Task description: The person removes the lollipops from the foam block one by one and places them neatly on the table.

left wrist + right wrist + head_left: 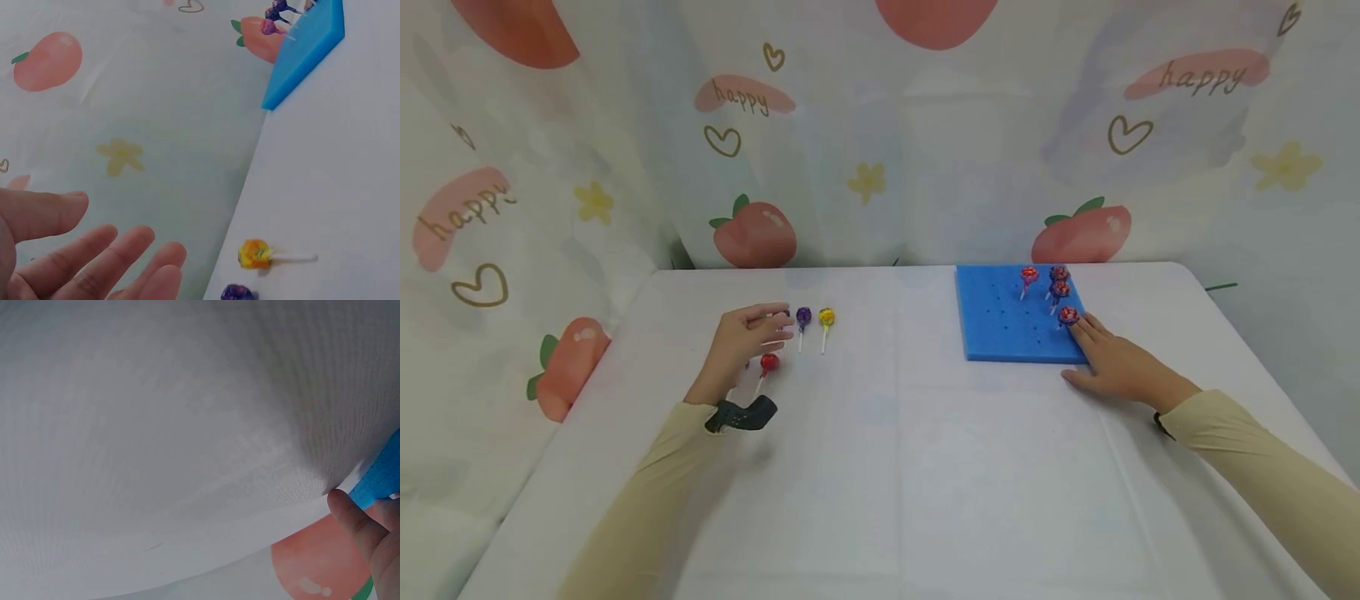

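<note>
My left hand [739,343] hovers over several lollipops lying on the left of the table, its fingers loosely spread and holding nothing. Beside it lie a yellow lollipop [827,317] and a purple lollipop [803,317]; a red lollipop [770,362] is below the fingers. Others there are partly hidden by the hand. On the right, my right hand [1116,365] rests with extended fingers against the right edge of a blue foam board [1000,342]. Several wrapped lollipops stand upright in that board, including a pink one [1028,274] and a dark red one [1068,315] near my fingertips.
Small holes dot the blue board's top. A white cloth covers the table [865,467]. Behind it hangs a printed curtain [925,150] with peaches, flowers and hearts, which also runs along the left side.
</note>
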The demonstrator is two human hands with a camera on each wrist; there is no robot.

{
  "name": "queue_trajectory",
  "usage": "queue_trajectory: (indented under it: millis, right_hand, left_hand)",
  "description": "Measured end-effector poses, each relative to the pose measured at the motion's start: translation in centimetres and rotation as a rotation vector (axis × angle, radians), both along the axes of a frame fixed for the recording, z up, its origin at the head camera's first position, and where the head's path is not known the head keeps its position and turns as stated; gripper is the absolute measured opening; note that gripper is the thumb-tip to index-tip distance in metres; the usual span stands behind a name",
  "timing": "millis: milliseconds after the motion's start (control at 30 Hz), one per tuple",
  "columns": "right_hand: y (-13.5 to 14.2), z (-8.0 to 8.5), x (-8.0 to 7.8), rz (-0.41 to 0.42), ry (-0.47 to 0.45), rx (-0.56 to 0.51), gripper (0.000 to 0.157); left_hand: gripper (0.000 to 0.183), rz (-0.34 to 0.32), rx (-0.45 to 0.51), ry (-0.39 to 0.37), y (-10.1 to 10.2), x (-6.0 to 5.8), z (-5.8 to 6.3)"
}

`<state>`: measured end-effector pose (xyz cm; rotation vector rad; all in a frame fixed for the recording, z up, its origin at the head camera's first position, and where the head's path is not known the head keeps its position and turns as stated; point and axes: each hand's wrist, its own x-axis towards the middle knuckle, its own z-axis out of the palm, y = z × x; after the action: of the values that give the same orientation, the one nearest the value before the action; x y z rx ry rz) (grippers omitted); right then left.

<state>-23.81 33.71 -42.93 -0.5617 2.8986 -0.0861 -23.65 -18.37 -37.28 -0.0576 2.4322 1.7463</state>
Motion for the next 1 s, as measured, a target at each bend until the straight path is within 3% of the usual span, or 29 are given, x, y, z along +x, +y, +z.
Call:
queue_trajectory:
  millis: [300,600,833,1000]
  right_hand:
    - [0.1,-0.2,0.0,-0.003,-0.002,0.004,0.086]
    - [0.2,-0.3,-0.1,-0.008,-0.001,0.019,0.086]
    - [0.1,0.1,0.2,-0.008,-0.007,0.014,0.086]
    - [0.0,0.3,0.2,-0.011,-0.005,0.013,0.086]
  left_hand:
    - [0.037,-0.123,0.013,0.175,7.1,-2.6,-0.1]
    - [0.032,-0.237,-0.203,0.378,14.7,-5.4,-0.7]
    - [0.035,-0.389,-0.351,0.448,20.9,-6.0,-1.8]
    - [0.037,-0.454,-0.42,0.413,24.7,-6.2,-2.3]
